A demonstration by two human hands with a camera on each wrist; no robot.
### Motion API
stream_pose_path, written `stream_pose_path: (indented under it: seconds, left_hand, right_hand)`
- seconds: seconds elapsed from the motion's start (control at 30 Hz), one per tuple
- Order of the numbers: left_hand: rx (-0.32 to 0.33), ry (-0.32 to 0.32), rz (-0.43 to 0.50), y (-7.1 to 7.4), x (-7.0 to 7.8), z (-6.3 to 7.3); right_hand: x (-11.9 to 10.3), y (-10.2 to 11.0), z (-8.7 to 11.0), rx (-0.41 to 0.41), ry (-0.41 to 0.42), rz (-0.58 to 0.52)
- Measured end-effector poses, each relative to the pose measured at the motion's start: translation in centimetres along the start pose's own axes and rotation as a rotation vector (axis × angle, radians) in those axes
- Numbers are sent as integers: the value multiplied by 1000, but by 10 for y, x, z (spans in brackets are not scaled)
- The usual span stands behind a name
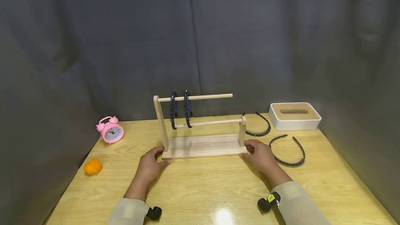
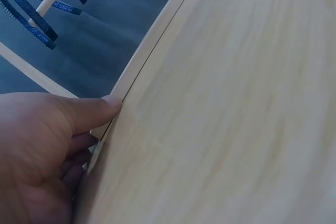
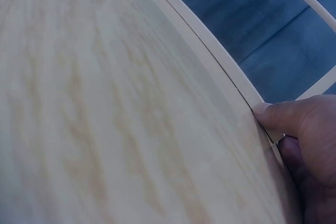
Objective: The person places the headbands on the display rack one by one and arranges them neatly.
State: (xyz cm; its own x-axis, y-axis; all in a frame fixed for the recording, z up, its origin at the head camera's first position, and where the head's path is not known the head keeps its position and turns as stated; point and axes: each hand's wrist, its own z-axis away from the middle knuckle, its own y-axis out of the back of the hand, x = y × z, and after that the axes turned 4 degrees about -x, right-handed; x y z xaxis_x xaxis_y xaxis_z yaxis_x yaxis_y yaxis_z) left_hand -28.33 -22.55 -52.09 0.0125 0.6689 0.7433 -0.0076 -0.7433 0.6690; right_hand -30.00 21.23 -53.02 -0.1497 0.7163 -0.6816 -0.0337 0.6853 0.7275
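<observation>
A wooden headband stand (image 1: pixel 203 146) rests on the table, with a tall post at its left, a short post at its right and two rods. Two dark blue toothed headbands (image 1: pixel 173 110) hang from the upper rod. At the base's left end my left hand (image 1: pixel 150 166) holds the corner, thumb on the front edge and fingers along the side. My right hand (image 1: pixel 260 155) grips the opposite corner the same way. In the left wrist view the thumb (image 2: pixel 97 113) presses the base's edge; the right wrist view shows the right thumb (image 3: pixel 283 116) doing likewise.
Two more headbands lie at the right, one headband (image 1: pixel 289 163) beside my right hand and another headband (image 1: pixel 257 133) behind the short post. A white tissue box (image 1: pixel 295 123) with a wooden top stands at the back right. Leftward are a pink alarm clock (image 1: pixel 112 133) and an orange pompom (image 1: pixel 92 166).
</observation>
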Motion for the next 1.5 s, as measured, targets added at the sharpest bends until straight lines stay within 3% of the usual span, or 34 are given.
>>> stream_pose_path:
  seconds: [0.3, 0.6, 0.87, 1.07, 1.2, 1.3, 1.5]
  left_hand:
    - [43, -67, -78, -5, 4, -5]
    - [45, -50, -85, -5, 2, -3]
    - [38, -34, -129, 3, -3, 3]
    - [8, -45, -102, -7, -4, -1]
    - [1, -45, -96, -10, -5, -2]
    - [0, -50, -99, -8, -3, -2]
    - [5, -64, -110, -4, -2, 0]
  right_hand:
    - [3, 0, 6, 17, -5, 34]
    - [-2, 2, 5, 22, -7, 8]
    - [-5, -3, 2, 18, 10, -70]
    - [5, 31, 14, 6, 50, -99]
    - [22, 66, 29, 23, 79, 26]
    - [37, 91, 45, 32, 54, 115]
    - [57, 117, 72, -21, 13, 200]
